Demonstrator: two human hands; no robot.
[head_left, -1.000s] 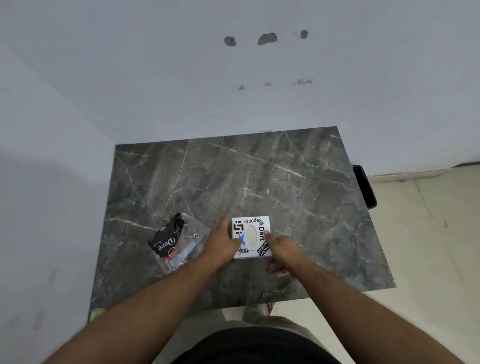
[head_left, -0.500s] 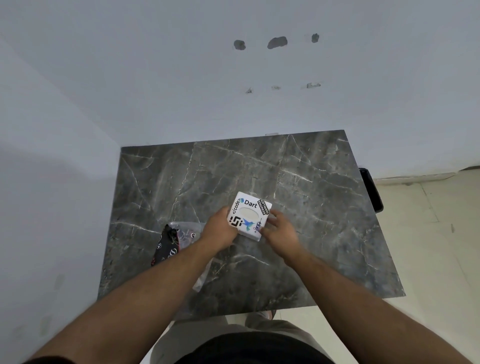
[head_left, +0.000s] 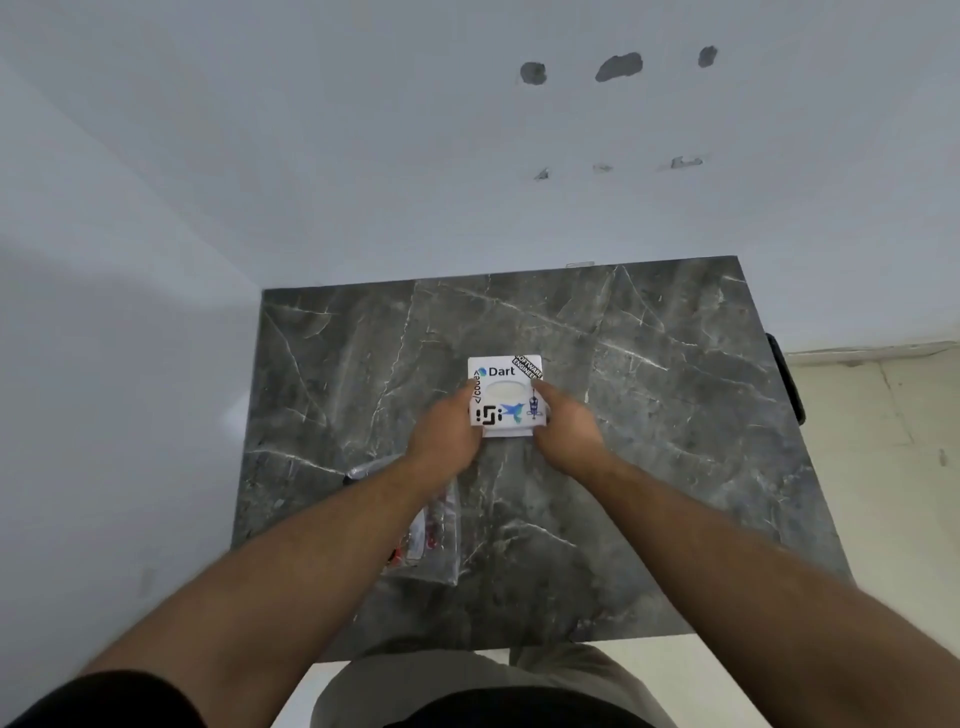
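A small white box (head_left: 506, 396) covered in stickers, one reading "Dart", is held over the middle of the dark marble table (head_left: 649, 415). My left hand (head_left: 447, 431) grips its left side and my right hand (head_left: 563, 426) grips its right side, thumbs on the top face. The box's top faces me and its lower edge shows a second white layer. My left forearm covers most of a clear plastic bag (head_left: 434, 525) lying on the table.
The table stands in a corner, with white walls behind it and to its left. A black object (head_left: 787, 379) sticks out past the table's right edge. Tiled floor (head_left: 883, 493) lies to the right.
Both hands lifted the white box from the table's near part, carried it farther out and turned it, so "Dart" now reads upright. The plastic bag stayed put.
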